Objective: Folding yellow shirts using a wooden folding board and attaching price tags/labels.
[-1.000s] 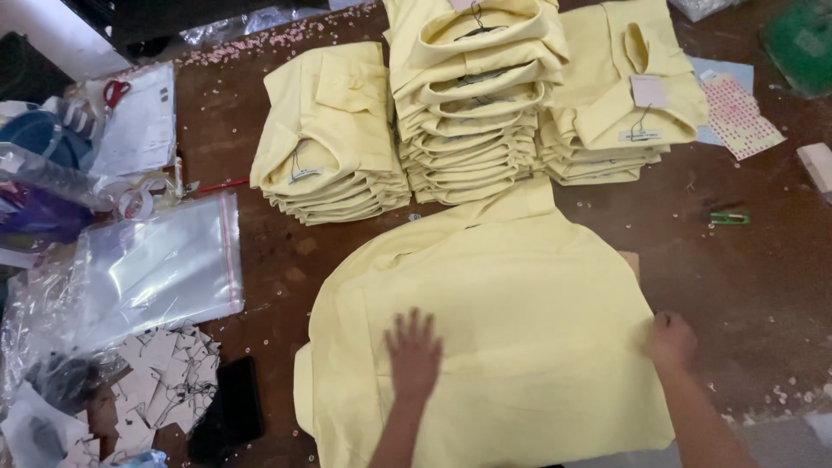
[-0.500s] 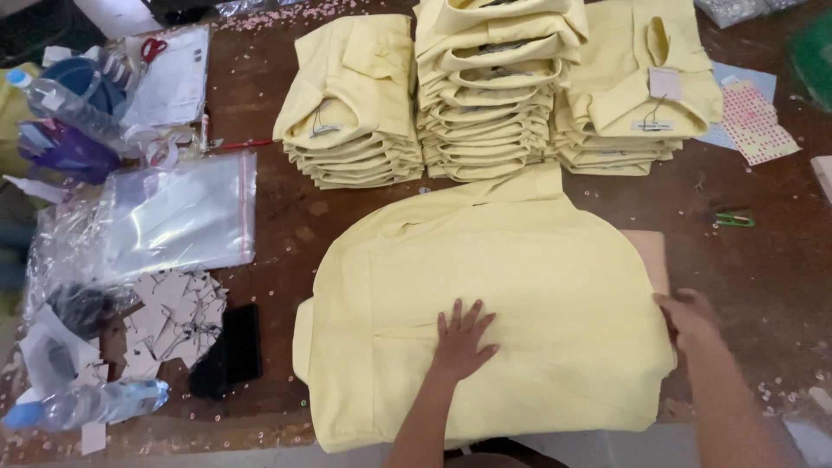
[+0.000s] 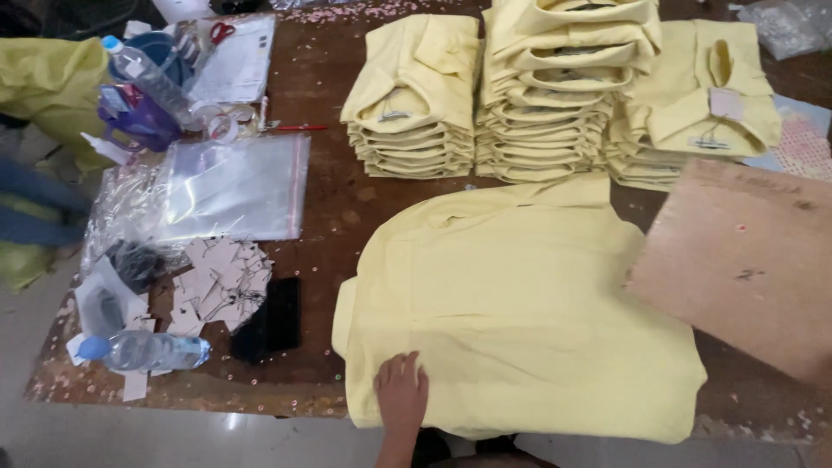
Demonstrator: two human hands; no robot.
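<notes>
A pale yellow shirt (image 3: 520, 312) is spread flat on the brown table (image 3: 334, 208), in front of three stacks of folded yellow shirts (image 3: 555, 95). The left hand (image 3: 401, 392) is laid on the shirt's near edge, with the fingers open and nothing grasped. A brown cardboard sheet (image 3: 745, 260) is seen at the right, over the shirt's right side. The right hand is not visible.

Left hand (image 3: 401, 392) flat on near edge of pale yellow shirt (image 3: 520, 303), spread frame centre on brown bench (image 3: 334, 208). Brown cardboard sheet (image 3: 745, 260) tilted at right. Folded shirt stacks (image 3: 546, 95) across top. Right hand unseen.
</notes>
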